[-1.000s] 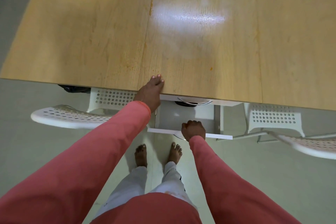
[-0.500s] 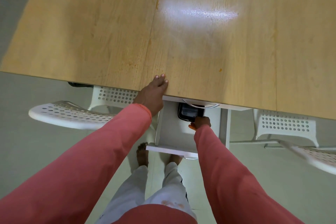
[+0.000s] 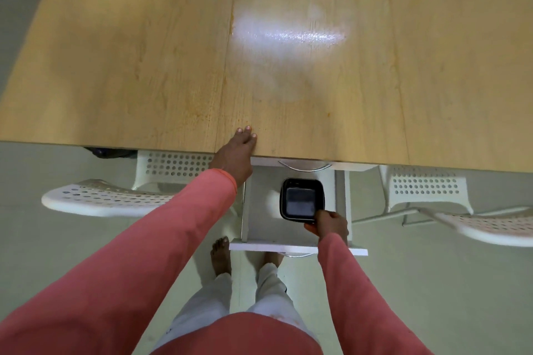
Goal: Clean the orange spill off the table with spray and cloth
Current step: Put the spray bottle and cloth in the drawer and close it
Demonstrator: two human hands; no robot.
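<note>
Head view
Table top: the table (image 3: pixel 317 89) is pale wood-grain laminate in three panels with thin seams between them; a glossy patch of reflected light lies on the middle panel.
Orange spill: the orange spill (image 3: pixel 199 108) shows as faint fine orange speckling on the wood, left of the left seam and near the front edge; one small orange dot sits on the middle panel further right.
Drawer: a white flat-sided drawer (image 3: pixel 265 228) stands pulled out below the table's front edge, with a curved metal handle under its front panel.
Container: a black container (image 3: pixel 301 200), rectangular with rounded corners and a shiny raised rim, lies inside the drawer on its right side.
Chairs: white perforated plastic chairs (image 3: pixel 109 199) stand at either side of the drawer, and more at the far edge of the table.
Floor: smooth pale grey-green floor (image 3: pixel 432 282), with two bare feet on it under the drawer front.
Left hand: the left hand (image 3: pixel 235 154) lies flat over the table's front edge, fingers straight and close together, tips resting on the wood just right of the seam.
Right hand: the right hand (image 3: pixel 330 225) reaches into the drawer, fingers curled round the near right corner of the black container, pinching its rim.
Sleeves: both arms wear soft coral-pink sleeves (image 3: pixel 144 253).
</note>
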